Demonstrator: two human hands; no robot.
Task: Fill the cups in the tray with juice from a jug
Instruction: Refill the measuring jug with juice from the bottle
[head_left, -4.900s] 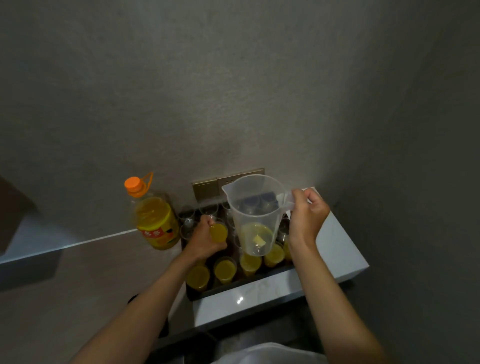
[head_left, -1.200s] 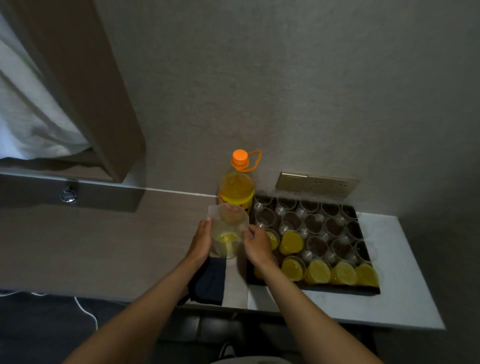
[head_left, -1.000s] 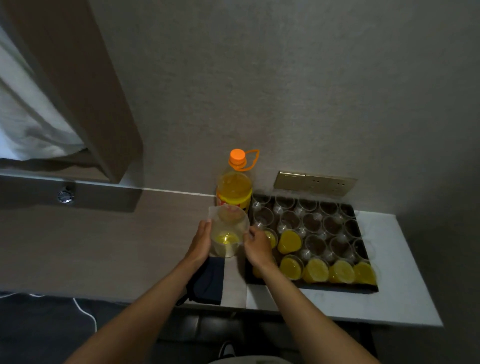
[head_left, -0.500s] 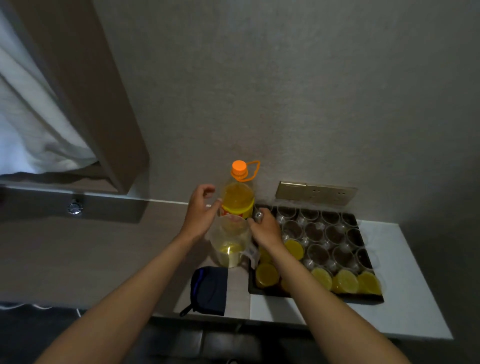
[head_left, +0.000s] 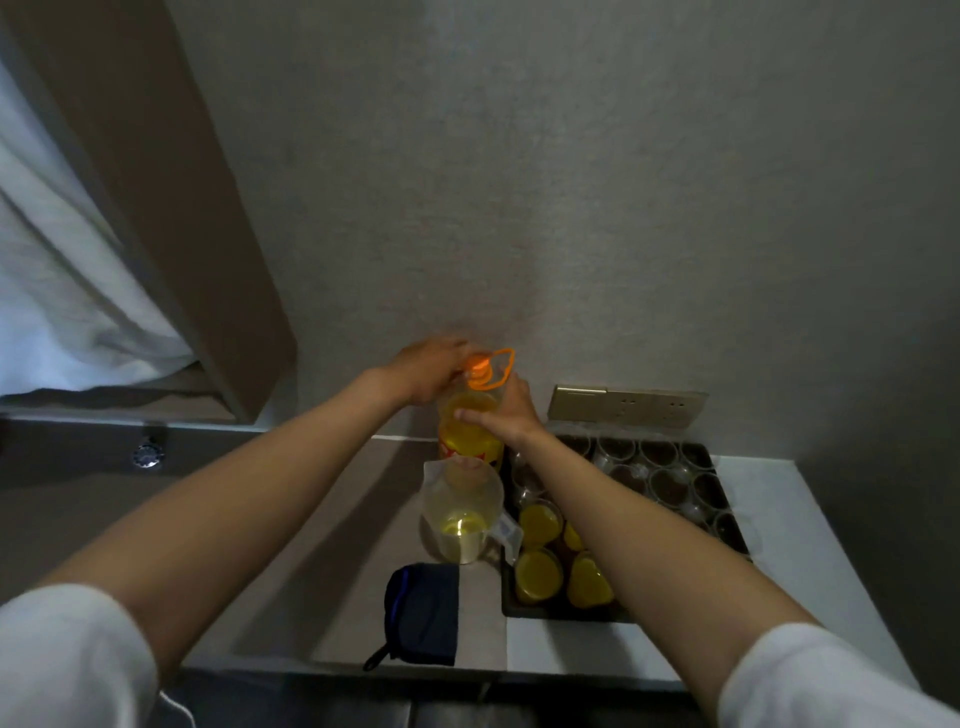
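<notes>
A big juice bottle with an orange cap and carry loop stands by the wall. My right hand grips its shoulder, thumb across the front. My left hand, blurred, closes over the cap. In front of the bottle a clear plastic jug stands on the counter with a little yellow juice at its bottom. To the right lies a dark tray of clear cups: several near ones hold orange juice, the far ones are empty. My right forearm hides part of the tray.
A dark blue pouch lies at the counter's front edge left of the tray. A brass socket plate sits on the wall behind the tray. A curtain and wooden panel stand at the left. The white counter ends right of the tray.
Both hands have left the jug, which now stands on the counter. They rose to the bottle: the right grips its shoulder, the left reached the cap.
</notes>
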